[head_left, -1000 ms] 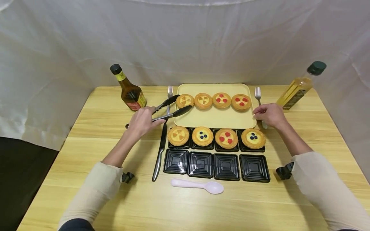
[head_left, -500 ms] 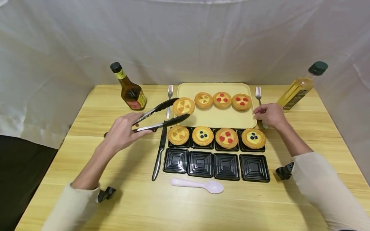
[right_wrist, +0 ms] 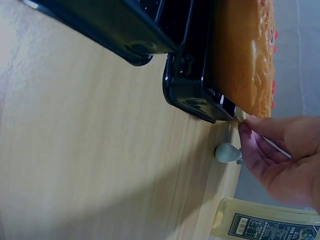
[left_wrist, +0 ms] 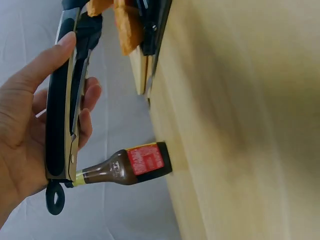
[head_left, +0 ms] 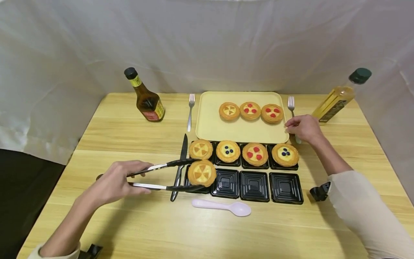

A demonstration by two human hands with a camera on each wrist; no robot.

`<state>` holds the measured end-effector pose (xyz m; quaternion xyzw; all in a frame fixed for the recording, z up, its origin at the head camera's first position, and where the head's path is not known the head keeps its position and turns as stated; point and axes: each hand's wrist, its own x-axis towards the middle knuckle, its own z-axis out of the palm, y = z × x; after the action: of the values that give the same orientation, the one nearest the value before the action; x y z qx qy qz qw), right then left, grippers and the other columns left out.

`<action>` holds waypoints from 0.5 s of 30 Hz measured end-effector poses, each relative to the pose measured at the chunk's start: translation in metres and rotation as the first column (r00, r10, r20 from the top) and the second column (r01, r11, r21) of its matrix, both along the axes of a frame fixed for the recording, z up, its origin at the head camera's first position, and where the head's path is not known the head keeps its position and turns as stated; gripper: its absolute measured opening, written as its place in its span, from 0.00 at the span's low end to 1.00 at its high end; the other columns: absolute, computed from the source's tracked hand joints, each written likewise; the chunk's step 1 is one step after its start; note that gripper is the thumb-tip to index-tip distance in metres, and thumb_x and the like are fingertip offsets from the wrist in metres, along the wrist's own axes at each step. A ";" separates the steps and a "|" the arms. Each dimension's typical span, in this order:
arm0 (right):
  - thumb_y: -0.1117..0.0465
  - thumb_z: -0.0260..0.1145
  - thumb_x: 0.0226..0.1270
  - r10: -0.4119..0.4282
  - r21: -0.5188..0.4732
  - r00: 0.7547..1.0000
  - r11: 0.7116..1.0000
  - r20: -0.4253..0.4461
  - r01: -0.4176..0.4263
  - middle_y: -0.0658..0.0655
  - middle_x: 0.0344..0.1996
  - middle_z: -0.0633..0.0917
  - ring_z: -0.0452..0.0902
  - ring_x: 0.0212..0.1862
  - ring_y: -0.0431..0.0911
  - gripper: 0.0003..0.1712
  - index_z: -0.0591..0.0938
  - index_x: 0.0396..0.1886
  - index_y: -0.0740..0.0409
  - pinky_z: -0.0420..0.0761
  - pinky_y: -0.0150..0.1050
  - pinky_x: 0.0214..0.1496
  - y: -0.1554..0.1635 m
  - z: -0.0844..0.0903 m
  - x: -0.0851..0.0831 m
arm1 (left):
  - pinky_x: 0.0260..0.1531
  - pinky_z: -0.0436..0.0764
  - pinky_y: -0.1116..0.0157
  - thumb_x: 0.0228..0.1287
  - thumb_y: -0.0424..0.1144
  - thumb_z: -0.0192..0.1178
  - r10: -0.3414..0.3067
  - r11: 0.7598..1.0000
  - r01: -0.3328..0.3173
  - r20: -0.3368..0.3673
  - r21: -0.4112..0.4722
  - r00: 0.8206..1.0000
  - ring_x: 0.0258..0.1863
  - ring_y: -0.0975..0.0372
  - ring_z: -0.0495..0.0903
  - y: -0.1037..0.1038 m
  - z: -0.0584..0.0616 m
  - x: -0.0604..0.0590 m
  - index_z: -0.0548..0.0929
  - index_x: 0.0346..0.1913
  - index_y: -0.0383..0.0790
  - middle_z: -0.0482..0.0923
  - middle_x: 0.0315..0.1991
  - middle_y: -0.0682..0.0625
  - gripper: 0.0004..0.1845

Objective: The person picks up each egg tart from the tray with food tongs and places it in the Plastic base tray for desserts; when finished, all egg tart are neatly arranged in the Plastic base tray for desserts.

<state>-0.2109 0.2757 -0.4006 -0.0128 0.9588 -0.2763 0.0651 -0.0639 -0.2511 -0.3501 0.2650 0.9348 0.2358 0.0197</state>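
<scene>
My left hand point(head_left: 111, 185) grips a pair of tongs point(head_left: 176, 188) by its handles; the left wrist view shows the thumb along one black handle point(left_wrist: 59, 115). Between the tongs' black tips sits a tart point(head_left: 202, 173) with orange wedge topping, over the front-left black square tray, which it mostly hides. Behind it, a similar tart point(head_left: 201, 149) rests in a back-row tray. My right hand point(head_left: 305, 128) pinches the right rim of the yellow tray point(head_left: 239, 133), thumb and fingertips at its edge. On that tray stand three tarts, one with orange wedges point(head_left: 229, 110) and two with red berries point(head_left: 272, 113).
More tarts fill the back-row black trays, beside the front trays point(head_left: 253, 186). A knife point(head_left: 178, 176) lies under the tongs, a pink spoon point(head_left: 239, 209) in front. Forks point(head_left: 190, 115) flank the yellow tray. A brown sauce bottle point(head_left: 148, 102) and an oil bottle point(head_left: 334, 102) stand behind.
The left hand has lifted the orange-wedge tart off the yellow tray with the tongs and carried it toward the front-left black tray. The right hand keeps its place at the rim.
</scene>
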 end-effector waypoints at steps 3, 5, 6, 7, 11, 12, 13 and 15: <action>0.62 0.67 0.60 -0.006 0.000 1.000 1.000 0.003 0.006 0.67 0.36 0.86 0.81 0.31 0.50 0.13 0.84 0.41 0.67 0.72 0.33 0.31 0.000 0.000 0.000 | 0.41 0.84 0.56 0.36 0.44 0.79 0.016 1.000 -0.016 0.023 -0.025 1.000 0.43 0.54 0.85 -0.001 -0.005 0.005 0.83 0.51 0.39 0.86 0.45 0.46 0.33; 0.62 0.67 0.60 -0.008 -0.002 1.000 1.000 0.005 0.008 0.67 0.36 0.86 0.81 0.31 0.50 0.13 0.84 0.41 0.67 0.72 0.33 0.32 0.000 0.000 0.000 | 0.42 0.84 0.55 0.36 0.43 0.79 0.020 0.999 -0.018 0.032 -0.039 0.999 0.43 0.53 0.85 -0.002 -0.008 0.007 0.83 0.50 0.37 0.85 0.44 0.44 0.32; 0.62 0.67 0.60 -0.009 -0.002 1.000 1.000 0.004 0.009 0.67 0.36 0.86 0.81 0.32 0.50 0.13 0.84 0.41 0.67 0.72 0.33 0.32 0.000 0.000 0.000 | 0.42 0.84 0.54 0.36 0.42 0.79 0.022 0.999 -0.021 0.036 -0.049 0.999 0.43 0.52 0.85 -0.002 -0.009 0.008 0.83 0.50 0.37 0.85 0.45 0.43 0.32; 0.62 0.67 0.60 -0.009 -0.002 1.000 1.000 0.004 0.009 0.67 0.36 0.86 0.81 0.32 0.51 0.13 0.84 0.41 0.67 0.72 0.33 0.32 0.000 0.000 0.000 | 0.43 0.84 0.54 0.36 0.43 0.79 0.027 0.998 -0.025 0.042 -0.059 0.999 0.44 0.51 0.85 -0.002 -0.010 0.008 0.83 0.50 0.36 0.85 0.45 0.43 0.32; 0.63 0.67 0.60 -0.007 -0.006 1.000 1.000 0.002 0.007 0.67 0.36 0.86 0.81 0.33 0.53 0.13 0.84 0.41 0.67 0.72 0.33 0.31 0.000 -0.001 0.000 | 0.45 0.83 0.52 0.38 0.44 0.78 0.040 0.996 -0.034 0.077 -0.081 0.996 0.47 0.50 0.83 -0.002 -0.002 0.010 0.82 0.53 0.36 0.84 0.47 0.42 0.34; 0.63 0.67 0.60 -0.008 -0.006 1.000 1.000 0.002 0.008 0.67 0.36 0.86 0.81 0.33 0.53 0.13 0.84 0.41 0.67 0.72 0.33 0.31 0.000 -0.001 0.000 | 0.45 0.82 0.52 0.38 0.45 0.78 0.042 0.996 -0.035 0.082 -0.080 0.996 0.48 0.49 0.83 -0.003 0.001 0.009 0.82 0.53 0.37 0.84 0.48 0.42 0.34; 0.63 0.67 0.60 -0.008 -0.006 1.000 1.000 0.001 0.008 0.67 0.36 0.86 0.81 0.33 0.53 0.13 0.84 0.41 0.67 0.72 0.33 0.31 0.000 -0.001 0.000 | 0.46 0.82 0.52 0.39 0.46 0.78 0.042 0.997 -0.035 0.086 -0.074 0.995 0.48 0.49 0.83 -0.003 0.005 0.009 0.81 0.54 0.37 0.84 0.48 0.43 0.35; 0.63 0.67 0.60 -0.010 -0.006 1.000 1.000 0.001 0.010 0.67 0.35 0.86 0.81 0.32 0.52 0.12 0.84 0.41 0.67 0.72 0.33 0.31 0.000 -0.001 0.000 | 0.45 0.82 0.52 0.39 0.49 0.77 0.034 0.998 -0.029 0.091 -0.051 0.995 0.48 0.50 0.83 -0.002 0.013 0.008 0.81 0.54 0.37 0.84 0.49 0.43 0.36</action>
<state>-0.2109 0.2755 -0.4012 -0.0082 0.9580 -0.2794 0.0640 -0.0564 -0.2536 -0.3373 0.2384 0.9425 0.2247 0.0655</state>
